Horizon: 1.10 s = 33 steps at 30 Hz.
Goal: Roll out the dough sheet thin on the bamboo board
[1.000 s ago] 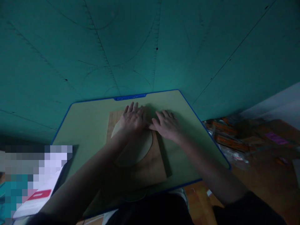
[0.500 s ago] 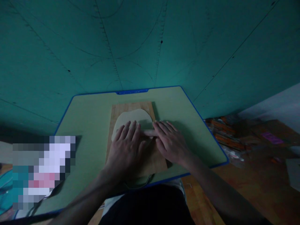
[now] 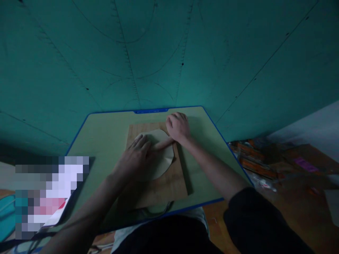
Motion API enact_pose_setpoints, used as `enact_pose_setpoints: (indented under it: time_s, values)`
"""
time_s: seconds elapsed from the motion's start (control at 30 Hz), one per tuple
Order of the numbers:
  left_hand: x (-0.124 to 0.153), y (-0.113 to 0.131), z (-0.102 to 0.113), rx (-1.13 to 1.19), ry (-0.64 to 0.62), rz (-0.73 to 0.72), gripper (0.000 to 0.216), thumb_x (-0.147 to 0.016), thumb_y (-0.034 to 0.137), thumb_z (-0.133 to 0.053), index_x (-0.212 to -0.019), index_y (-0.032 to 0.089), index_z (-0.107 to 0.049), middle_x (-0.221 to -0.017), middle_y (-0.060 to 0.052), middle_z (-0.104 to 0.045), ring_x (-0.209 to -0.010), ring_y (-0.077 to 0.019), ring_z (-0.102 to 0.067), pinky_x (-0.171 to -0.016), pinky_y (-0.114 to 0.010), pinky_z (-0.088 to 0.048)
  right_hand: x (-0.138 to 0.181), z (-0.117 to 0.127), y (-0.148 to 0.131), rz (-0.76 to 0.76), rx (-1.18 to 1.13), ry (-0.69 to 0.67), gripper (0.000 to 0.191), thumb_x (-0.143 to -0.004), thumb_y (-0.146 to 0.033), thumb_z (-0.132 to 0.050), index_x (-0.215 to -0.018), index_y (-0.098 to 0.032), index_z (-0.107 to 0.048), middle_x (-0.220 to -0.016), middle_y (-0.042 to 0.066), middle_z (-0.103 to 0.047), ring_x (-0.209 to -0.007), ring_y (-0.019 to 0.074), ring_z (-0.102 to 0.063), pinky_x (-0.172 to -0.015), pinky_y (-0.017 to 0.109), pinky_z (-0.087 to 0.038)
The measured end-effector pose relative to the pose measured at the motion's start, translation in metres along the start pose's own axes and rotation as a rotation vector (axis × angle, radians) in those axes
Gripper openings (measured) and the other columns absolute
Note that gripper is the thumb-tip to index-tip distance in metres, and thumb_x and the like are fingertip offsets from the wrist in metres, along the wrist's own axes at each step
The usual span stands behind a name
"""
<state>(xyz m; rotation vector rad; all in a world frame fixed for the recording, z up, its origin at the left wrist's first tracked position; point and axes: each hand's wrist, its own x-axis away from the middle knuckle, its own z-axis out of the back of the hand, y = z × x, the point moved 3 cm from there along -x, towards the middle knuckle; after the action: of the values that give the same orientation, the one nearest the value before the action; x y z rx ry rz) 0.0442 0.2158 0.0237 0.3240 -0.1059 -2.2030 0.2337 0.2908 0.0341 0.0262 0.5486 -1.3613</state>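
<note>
Left hand grip open, palm flat on rolling pin over dough disc. Right hand curled closed at the pin's right end (actual clasp unclear), forearm angled in. Dough lies on wooden board, mid tabletop.

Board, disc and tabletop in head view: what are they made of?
Board: likely wood; tan, matte, faint straight grain.
Disc: looks like soft dough; pale, thin, its right edge curled up.
Tabletop: smooth green laminate or plastic, blue edge band; dim light leaves it open.
</note>
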Motion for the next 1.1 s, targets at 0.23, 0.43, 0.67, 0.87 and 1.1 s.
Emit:
enact_pose_setpoints:
  time_s: [0.23, 0.43, 0.67, 0.87, 1.1]
  values:
    - [0.018, -0.005, 0.006, 0.254, 0.103, 0.302, 0.045, -0.102, 0.038, -0.037, -0.133, 0.013, -0.057, -0.138, -0.019, -0.063, -0.126, -0.0309, -0.063, -0.100, -0.045, -0.054, 0.053, 0.029, 0.020, 0.063, -0.311, 0.168, 0.033, -0.089, -0.021, -0.046, -0.117, -0.022, -0.065, -0.117, 0.013, -0.065, -0.121, 0.0299, -0.057, -0.106, 0.049, -0.045]
    - [0.058, 0.003, 0.026, 0.419, 0.147, 0.475, 0.044, -0.096, 0.045, -0.039, -0.122, 0.016, -0.060, -0.090, -0.011, -0.077, -0.072, -0.0249, -0.074, -0.055, -0.031, -0.055, 0.083, 0.025, 0.009, 0.121, -0.211, -0.131, 0.039, -0.096, -0.027, -0.048, -0.132, -0.017, -0.061, -0.137, 0.016, -0.061, -0.132, 0.0292, -0.054, -0.112, 0.047, -0.045]
    - [0.076, 0.009, 0.013, 0.338, 0.129, 0.452, 0.041, -0.099, 0.037, -0.039, -0.129, 0.017, -0.058, -0.099, -0.013, -0.079, -0.076, -0.0262, -0.076, -0.059, -0.033, -0.059, 0.077, -0.004, 0.001, 0.231, -0.018, -0.369, 0.058, -0.100, -0.045, -0.051, -0.152, -0.019, -0.046, -0.161, 0.017, -0.039, -0.152, 0.0365, -0.030, -0.122, 0.062, -0.026]
    - [0.082, 0.017, 0.000, 0.254, 0.141, 0.235, 0.061, -0.093, 0.009, -0.036, -0.153, 0.022, -0.043, -0.155, -0.013, -0.049, -0.132, -0.0287, -0.059, -0.101, -0.043, -0.058, 0.071, -0.007, 0.022, 0.156, -0.106, -0.306, 0.052, -0.101, -0.041, -0.050, -0.149, -0.023, -0.049, -0.156, 0.016, -0.047, -0.146, 0.0336, -0.042, -0.119, 0.058, -0.033]
    - [0.077, 0.050, 0.000, 0.261, 0.239, -0.020, 0.047, -0.099, 0.018, -0.047, -0.146, 0.020, -0.052, -0.154, -0.015, -0.050, -0.142, -0.0301, -0.048, -0.110, -0.046, -0.053, 0.027, 0.003, -0.005, 0.103, -0.300, -0.099, 0.037, -0.102, -0.026, -0.043, -0.135, -0.016, -0.058, -0.138, 0.014, -0.063, -0.132, 0.0217, -0.056, -0.114, 0.038, -0.041]
